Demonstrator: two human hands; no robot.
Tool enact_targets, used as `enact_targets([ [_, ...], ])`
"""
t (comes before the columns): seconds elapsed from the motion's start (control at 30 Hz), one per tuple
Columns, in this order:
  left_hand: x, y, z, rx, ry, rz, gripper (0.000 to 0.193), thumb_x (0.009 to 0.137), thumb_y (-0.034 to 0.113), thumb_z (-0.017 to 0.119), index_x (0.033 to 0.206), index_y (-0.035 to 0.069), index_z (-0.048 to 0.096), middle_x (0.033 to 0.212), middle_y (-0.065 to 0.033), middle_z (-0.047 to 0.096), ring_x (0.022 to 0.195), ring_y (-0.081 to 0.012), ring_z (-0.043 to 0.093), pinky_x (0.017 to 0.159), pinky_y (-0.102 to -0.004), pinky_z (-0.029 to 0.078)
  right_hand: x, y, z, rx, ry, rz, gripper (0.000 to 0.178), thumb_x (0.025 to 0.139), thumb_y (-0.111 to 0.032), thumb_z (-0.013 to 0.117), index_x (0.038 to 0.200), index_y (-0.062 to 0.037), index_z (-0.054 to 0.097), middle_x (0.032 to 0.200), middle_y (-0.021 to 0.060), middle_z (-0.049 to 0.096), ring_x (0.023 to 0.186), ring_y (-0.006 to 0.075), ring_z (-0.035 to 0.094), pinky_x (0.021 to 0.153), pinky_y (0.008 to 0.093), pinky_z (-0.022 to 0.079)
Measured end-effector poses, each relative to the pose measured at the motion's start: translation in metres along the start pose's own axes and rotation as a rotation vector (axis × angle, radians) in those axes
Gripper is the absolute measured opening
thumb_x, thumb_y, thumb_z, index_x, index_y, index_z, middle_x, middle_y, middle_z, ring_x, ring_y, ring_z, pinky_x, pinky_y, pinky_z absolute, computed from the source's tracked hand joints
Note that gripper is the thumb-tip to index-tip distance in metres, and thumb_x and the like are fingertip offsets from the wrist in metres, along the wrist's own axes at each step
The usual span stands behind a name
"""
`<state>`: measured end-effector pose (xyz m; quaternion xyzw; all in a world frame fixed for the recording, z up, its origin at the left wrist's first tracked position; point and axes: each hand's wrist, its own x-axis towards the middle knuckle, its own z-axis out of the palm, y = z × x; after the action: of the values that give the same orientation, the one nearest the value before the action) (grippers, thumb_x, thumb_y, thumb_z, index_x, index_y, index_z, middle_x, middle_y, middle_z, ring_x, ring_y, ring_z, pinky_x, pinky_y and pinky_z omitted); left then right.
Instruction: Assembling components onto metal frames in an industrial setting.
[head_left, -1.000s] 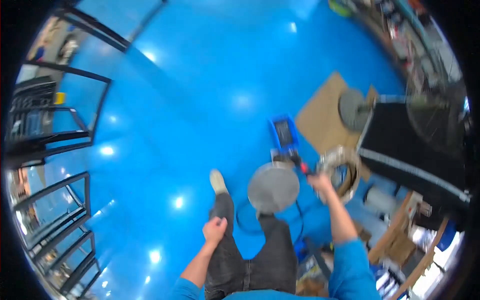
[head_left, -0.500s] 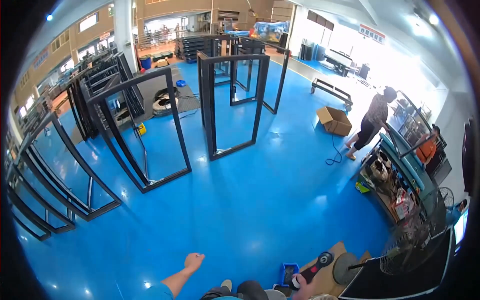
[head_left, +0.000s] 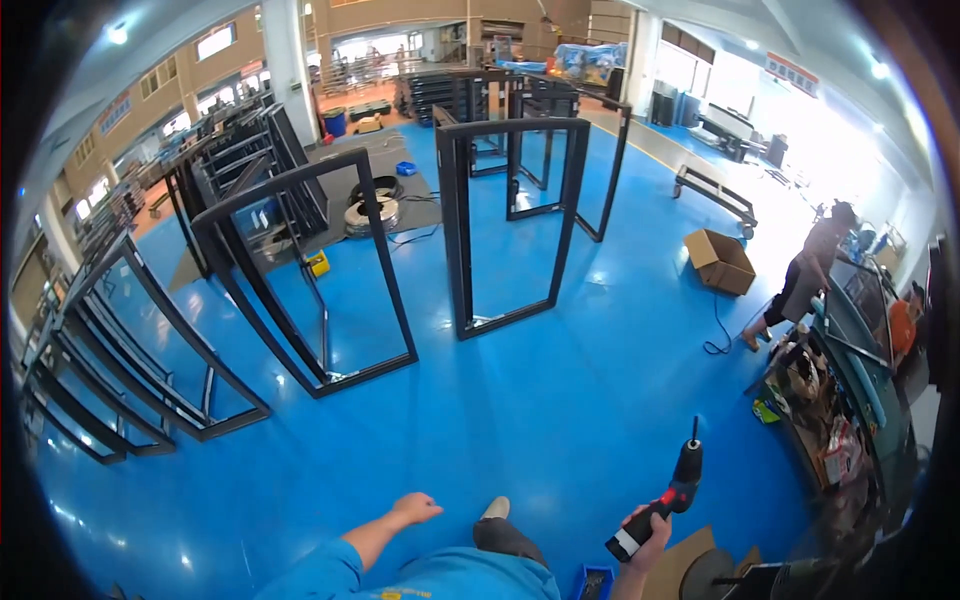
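At the lower right of the head view, the right hand [head_left: 652,535] was wrapped around the grip of a black and red drill [head_left: 686,462], above the blue floor [head_left: 560,420]. Its long bit [head_left: 695,428] pointed up and away from the person and touched nothing. The left hand [head_left: 418,507] hung out ahead of the body, narrow, its fingers curled in and nothing visible inside them. Just beyond it a pale shoe [head_left: 496,508] showed on the floor.

Below the drill sat a blue bin [head_left: 597,569] with small dark contents, too small to tell apart; a cardboard sheet [head_left: 685,560] and a round grey base [head_left: 705,577] lay to its right. Well apart from both hands, a tall black frame [head_left: 458,240] stood upright, with another frame [head_left: 392,270] to its left and a leaning row of frames [head_left: 235,425] farther left.

As far as could be judged, the drill was in hand but not yet set against any piece. Whether any of the upright pieces was already drilled or fastened could not be told from that distance, nor how many remained.
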<state>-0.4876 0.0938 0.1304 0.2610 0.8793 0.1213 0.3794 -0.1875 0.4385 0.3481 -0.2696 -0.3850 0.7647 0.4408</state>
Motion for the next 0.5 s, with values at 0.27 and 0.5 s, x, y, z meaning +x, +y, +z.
enact_targets([
  [0.27,-0.007,-0.116,-0.084,0.041,0.129,-0.63,0.053,0.083,0.053,0.057,0.106,0.009,0.075,0.115,-0.0112,0.072,0.1,-0.037,0.066,0.085,-0.0458,0.053,0.158,-0.041,0.075,0.108,-0.364,-0.236,0.061,0.092,-0.017,0.058,0.146,-0.0022,0.033,0.113,0.0138,0.061,0.067,0.0204,0.06,0.066,0.0347,0.048],
  [0.5,0.048,-0.061,-0.1,-0.239,0.15,-0.607,0.049,0.083,0.051,0.058,0.091,0.006,0.075,0.098,-0.0139,0.074,0.087,-0.0394,0.065,0.075,-0.0458,0.052,0.247,0.011,0.122,0.06,-0.334,0.019,0.068,0.081,-0.003,0.065,0.143,-0.0017,0.04,0.116,0.0184,0.064,0.065,0.0205,0.064,0.065,0.0326,0.052],
])
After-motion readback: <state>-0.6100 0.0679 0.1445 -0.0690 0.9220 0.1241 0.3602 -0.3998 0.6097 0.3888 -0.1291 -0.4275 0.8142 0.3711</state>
